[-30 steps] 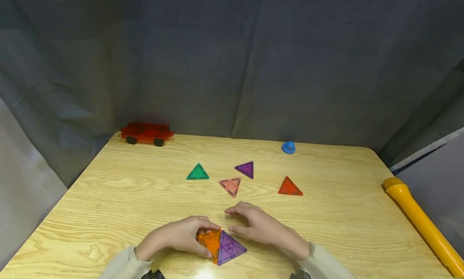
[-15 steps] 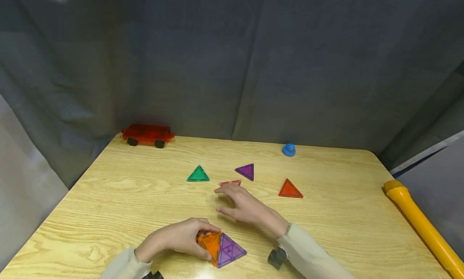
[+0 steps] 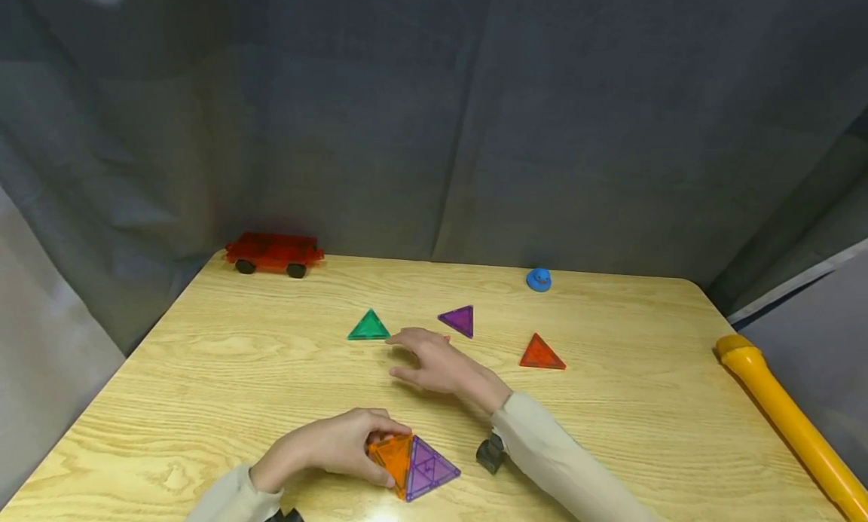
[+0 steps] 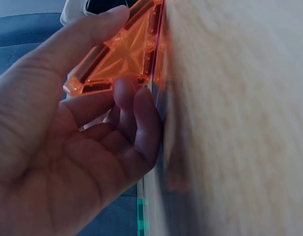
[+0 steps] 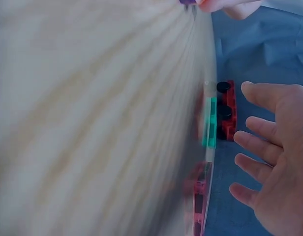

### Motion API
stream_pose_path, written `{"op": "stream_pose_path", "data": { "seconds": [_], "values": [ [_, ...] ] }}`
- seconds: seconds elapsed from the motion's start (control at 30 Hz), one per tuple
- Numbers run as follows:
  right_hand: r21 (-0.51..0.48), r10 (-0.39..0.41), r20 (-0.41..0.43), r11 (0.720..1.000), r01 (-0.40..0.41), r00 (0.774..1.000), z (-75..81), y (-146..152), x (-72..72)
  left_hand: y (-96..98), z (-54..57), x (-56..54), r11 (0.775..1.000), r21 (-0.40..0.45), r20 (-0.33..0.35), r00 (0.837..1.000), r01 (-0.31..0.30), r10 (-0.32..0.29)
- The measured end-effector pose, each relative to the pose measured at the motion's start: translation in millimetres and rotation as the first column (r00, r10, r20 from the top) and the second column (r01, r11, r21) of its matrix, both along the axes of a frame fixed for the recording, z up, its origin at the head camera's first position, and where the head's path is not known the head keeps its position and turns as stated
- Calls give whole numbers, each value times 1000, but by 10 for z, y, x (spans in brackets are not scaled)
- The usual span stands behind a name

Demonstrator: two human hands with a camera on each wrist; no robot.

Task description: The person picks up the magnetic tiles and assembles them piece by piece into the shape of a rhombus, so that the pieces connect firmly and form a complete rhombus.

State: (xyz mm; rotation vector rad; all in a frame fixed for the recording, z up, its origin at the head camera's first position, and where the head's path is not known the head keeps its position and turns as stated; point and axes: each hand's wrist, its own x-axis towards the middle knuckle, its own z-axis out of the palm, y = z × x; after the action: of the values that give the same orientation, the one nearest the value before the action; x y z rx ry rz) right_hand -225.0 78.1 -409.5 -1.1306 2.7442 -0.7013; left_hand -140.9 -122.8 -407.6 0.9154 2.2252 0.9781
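Note:
At the table's near side my left hand (image 3: pixel 339 443) pinches an orange triangular magnetic tile (image 3: pixel 393 456) between thumb and fingers. That tile stands tilted, one edge along a light purple triangular tile (image 3: pixel 430 469) lying to its right. In the left wrist view, the thumb presses on the orange tile (image 4: pixel 123 54) from one side. My right hand (image 3: pixel 437 362) hovers farther out with spread fingers and holds nothing. Beneath it a pink triangular tile (image 5: pixel 198 201) is mostly hidden in the head view. A green triangular tile (image 3: pixel 369 326) lies just beyond its fingertips.
A dark purple triangle (image 3: pixel 459 321) lies behind the right hand, a red triangle (image 3: pixel 541 354) to its right. At the back stand a red wheeled car base (image 3: pixel 274 252) and a blue duck (image 3: pixel 539 279). A yellow tube (image 3: pixel 790 416) lies along the right edge.
My right hand has moved forward and left, from beside the light purple tile to above the pink one. The left hand keeps its hold on the orange tile.

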Motion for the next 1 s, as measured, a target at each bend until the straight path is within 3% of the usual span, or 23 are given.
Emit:
{"op": "stream_pose_path", "data": {
  "seconds": [0.33, 0.73, 1.0],
  "values": [
    [82, -22, -19, 996, 23, 1000, -29, -182, -138, -2, -11, -1, 1000, -2, 2, 1000, -2, 2],
    [116, -116, 87, 988, 106, 989, -20, -199, -137, 8, 1, -6, 1000, -7, 14, 1000, -4, 4],
    [65, -44, 74, 997, 39, 996, -30, -157, -64, 8, -2, -4, 1000, -10, 6, 1000, -9, 9]
  ]
}}
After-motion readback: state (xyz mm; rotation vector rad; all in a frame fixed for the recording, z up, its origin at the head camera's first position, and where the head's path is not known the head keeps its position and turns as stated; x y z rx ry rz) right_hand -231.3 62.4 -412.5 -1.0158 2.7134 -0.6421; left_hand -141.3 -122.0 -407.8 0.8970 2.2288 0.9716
